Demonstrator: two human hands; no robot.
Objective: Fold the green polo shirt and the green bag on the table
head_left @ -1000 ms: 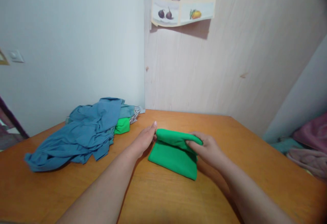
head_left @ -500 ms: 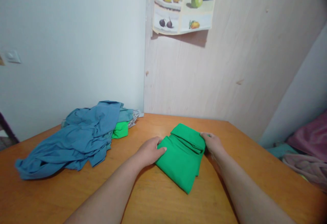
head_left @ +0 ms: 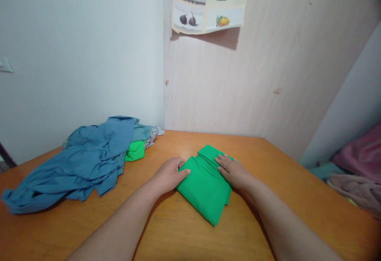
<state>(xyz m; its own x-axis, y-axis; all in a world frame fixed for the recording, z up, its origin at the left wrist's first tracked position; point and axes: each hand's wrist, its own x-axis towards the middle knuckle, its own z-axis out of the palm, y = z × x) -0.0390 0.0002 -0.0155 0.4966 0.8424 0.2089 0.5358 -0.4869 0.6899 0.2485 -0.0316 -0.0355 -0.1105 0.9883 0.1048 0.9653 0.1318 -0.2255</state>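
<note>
A folded green garment [head_left: 202, 185] lies on the wooden table in front of me, one corner pointing toward me. My left hand [head_left: 171, 175] grips its left edge, thumb on top and the other fingers at the side, partly hidden. Flat on the upper right of the fabric rests my right hand [head_left: 235, 171], its fingers stretched out and slightly apart. The exact kind of garment does not show in its folded state.
On the table [head_left: 166, 229] to the left lies a rumpled pile of blue clothes [head_left: 86, 153], with a bright green piece [head_left: 135, 150] at its right side. Fruit pictures [head_left: 208, 4] hang on the wall. Pink fabric [head_left: 361, 153] lies beyond the table's right edge.
My right hand has let go of the garment's right edge and come to lie flat on top. The upper fold looks flatter. My left hand keeps its grip, and the view has shifted slightly.
</note>
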